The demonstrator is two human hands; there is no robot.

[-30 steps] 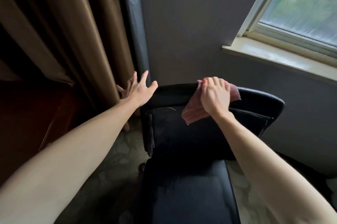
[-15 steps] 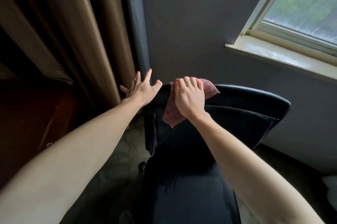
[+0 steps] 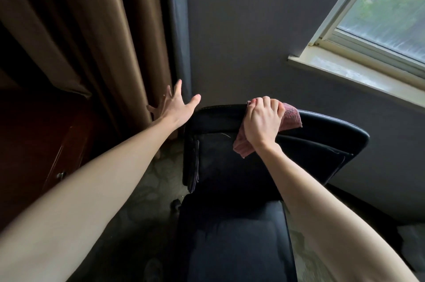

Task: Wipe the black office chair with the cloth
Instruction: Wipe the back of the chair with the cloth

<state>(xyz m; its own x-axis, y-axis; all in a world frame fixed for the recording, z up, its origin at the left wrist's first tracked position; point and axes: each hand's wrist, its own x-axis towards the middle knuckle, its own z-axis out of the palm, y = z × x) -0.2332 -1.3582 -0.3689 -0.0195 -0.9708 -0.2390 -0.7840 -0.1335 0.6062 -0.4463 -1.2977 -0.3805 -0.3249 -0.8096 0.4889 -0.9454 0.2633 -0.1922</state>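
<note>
grey wall (image 3: pixel 241 40), window (image 3: pixel 391 12); right hand (image 3: pixel 262 124) grips cloth (image 3: pixel 291 116) on chair (image 3: pixel 322 134) top

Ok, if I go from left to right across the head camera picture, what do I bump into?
Wooden cabinet → brown curtain → left hand → right hand gripping the pink cloth → window.
</note>
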